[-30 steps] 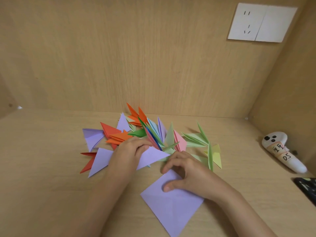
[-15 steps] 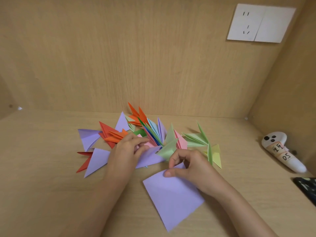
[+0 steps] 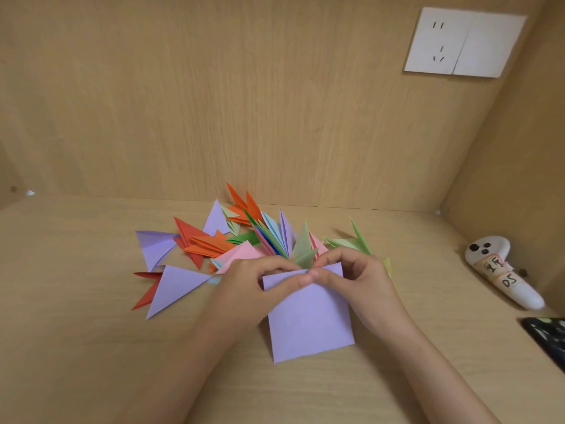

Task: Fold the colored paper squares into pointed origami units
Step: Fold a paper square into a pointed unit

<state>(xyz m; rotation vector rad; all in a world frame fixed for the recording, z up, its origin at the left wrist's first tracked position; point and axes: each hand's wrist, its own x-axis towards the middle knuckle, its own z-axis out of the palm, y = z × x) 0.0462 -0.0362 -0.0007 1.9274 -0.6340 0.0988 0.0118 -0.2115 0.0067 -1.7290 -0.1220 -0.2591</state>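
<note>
A flat purple paper square (image 3: 308, 319) lies on the wooden desk in front of me. My left hand (image 3: 253, 286) and my right hand (image 3: 363, 280) both pinch its far edge, thumbs and fingertips meeting near the middle of that edge. Just behind the hands lies a pile of folded pointed units (image 3: 244, 240) in orange, purple, green, pink and blue. A folded purple unit (image 3: 174, 286) lies to the left of my left hand, over a red unit (image 3: 146, 295).
A white handheld controller (image 3: 501, 270) with a written label lies at the right by the side wall. A dark object (image 3: 547, 338) sits at the right edge. A white wall socket (image 3: 464, 41) is on the back panel.
My left hand left the folded purple unit and came to the square's far edge. My right hand turned the square from a diamond to edge-on; both hands now pinch it.
</note>
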